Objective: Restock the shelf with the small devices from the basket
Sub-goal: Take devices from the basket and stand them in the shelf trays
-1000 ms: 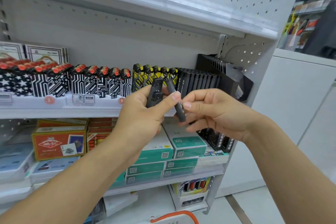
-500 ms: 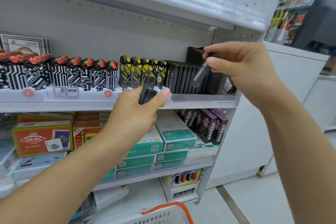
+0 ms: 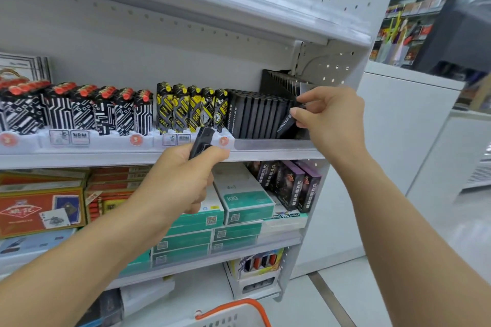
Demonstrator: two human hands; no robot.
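Fingers of the right hand were curled in, thumb and fingertips pinching the top of a slim black device that leaned tilted at the right end of a row of black devices on the shelf. Its lower end sat down behind the clear front lip of the shelf, just beside the last upright device in the row, with pale lettering showing along its narrow edge. Behind the right hand stood a black slotted rack against the shelf's back corner.

The left hand was closed into a fist around a second black device, held upright in front of the shelf edge so that only its upper part stuck out above the thumb and forefinger. How many devices that hand held could not be told. The two hands were well apart, the left lower and nearer the middle of the shelf.

Left of the black row stood yellow-and-black packs, then black-and-white packs with red caps. On the shelf below lay teal-and-white boxes and purple boxes. The orange handle of the basket showed at the bottom edge, beneath the hands.
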